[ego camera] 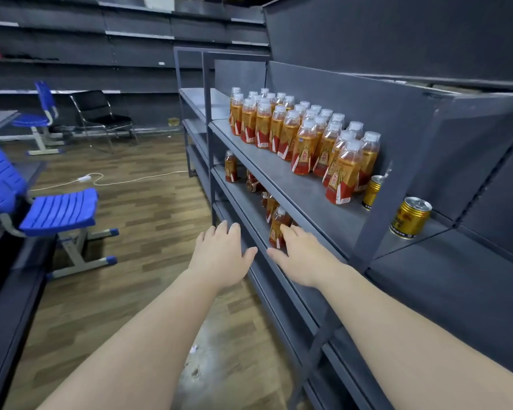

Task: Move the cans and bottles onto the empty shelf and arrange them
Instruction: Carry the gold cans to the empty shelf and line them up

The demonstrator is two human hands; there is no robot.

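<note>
Bottles with red-gold labels, gold cans

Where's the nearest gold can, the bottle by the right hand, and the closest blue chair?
Nearest gold can [409, 222]: head view, its side wall.
Bottle [275, 232]: head view, its label.
Blue chair [61, 208]: head view, its seat.

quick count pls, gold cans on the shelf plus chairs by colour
gold cans: 2
blue chairs: 2
black chair: 1
total: 5
</note>
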